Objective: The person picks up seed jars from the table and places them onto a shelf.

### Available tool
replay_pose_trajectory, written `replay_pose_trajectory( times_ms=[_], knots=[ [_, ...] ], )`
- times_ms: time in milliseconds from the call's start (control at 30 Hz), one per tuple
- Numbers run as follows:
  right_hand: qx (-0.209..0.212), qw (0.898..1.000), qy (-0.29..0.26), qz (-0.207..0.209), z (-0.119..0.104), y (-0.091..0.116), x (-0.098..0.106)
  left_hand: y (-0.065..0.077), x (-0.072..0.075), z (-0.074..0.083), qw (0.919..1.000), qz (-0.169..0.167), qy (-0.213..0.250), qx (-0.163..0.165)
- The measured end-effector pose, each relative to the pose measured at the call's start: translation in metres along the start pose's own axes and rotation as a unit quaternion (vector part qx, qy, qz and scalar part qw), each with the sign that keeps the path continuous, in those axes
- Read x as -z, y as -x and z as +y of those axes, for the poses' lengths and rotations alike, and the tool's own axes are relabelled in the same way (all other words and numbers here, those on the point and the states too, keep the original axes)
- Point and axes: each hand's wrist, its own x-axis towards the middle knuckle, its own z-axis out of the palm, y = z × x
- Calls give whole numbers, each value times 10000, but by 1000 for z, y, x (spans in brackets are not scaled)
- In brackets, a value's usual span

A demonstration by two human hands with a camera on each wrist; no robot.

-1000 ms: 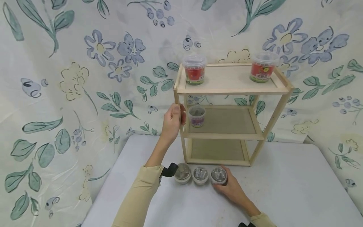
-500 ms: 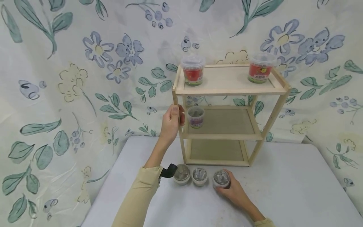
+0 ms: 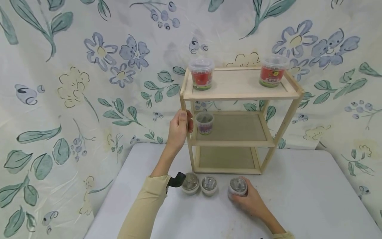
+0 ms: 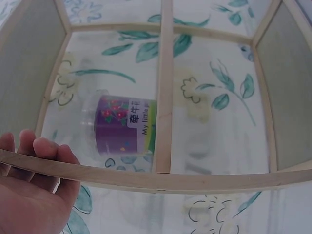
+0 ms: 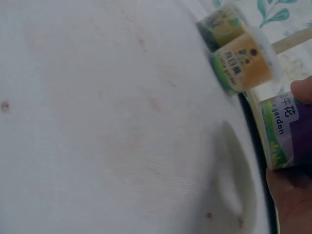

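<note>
My left hand [image 3: 177, 131] grips the front left post of a three-tier wooden shelf [image 3: 241, 96]; in the left wrist view its fingers [image 4: 44, 148] curl round the post. Beside it, a purple-labelled plastic cup [image 3: 205, 122] stands at the left of the middle tier. My right hand [image 3: 252, 199] holds another purple-labelled cup [image 5: 287, 129] with a clear top, in front of the shelf. Whether this cup touches the table cannot be told. To its left stand two yellow-labelled cups, a larger one [image 3: 190, 183] and a smaller one [image 3: 209, 186].
Two red-labelled cups stand on the top tier, one at the left [image 3: 201, 75] and one at the right [image 3: 272, 73]. The bottom tier [image 3: 228, 157] lies just above the white table [image 3: 304, 192]. Flowered cloth [image 3: 119, 99] hangs behind.
My right hand has moved the purple-labelled cup a little to the right, away from the two yellow-labelled cups. My left hand keeps its grip on the post.
</note>
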Motion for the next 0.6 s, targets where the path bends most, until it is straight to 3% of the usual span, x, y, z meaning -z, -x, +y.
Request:
replay_pose_trajectory(
  times_ms=[367, 600],
  knots=[
    [602, 9981, 112, -108, -30, -9, 35, 1, 0, -1, 9999, -40, 73, 64],
    [879, 9957, 280, -129, -59, -15, 62, -1, 2, -4, 10000, -19, -50, -6]
  ],
)
